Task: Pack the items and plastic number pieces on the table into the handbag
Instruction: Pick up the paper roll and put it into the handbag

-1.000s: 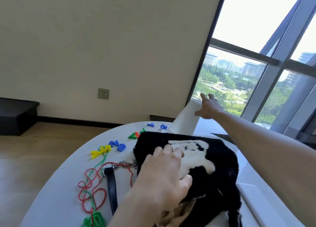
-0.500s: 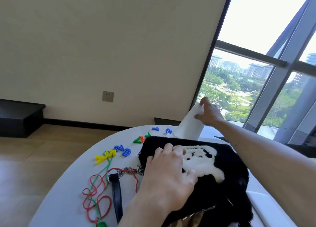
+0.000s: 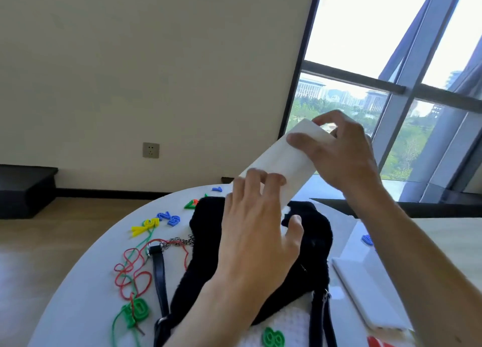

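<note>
— Where is the long white rectangular box (image 3: 280, 161)?
— In the air above the black fluffy handbag (image 3: 315, 245), tilted, lower end toward the bag. The right hand (image 3: 341, 151) grips its upper end, thumb on the near face, fingers curled round the far side
— And the left hand (image 3: 258, 231)?
— Over the bag, fingers close together, tips against the box's lower end, thumb spread away
— The coloured plastic number pieces (image 3: 173, 220)?
— Mostly scattered on the round white table (image 3: 86, 281), left of the bag
</note>
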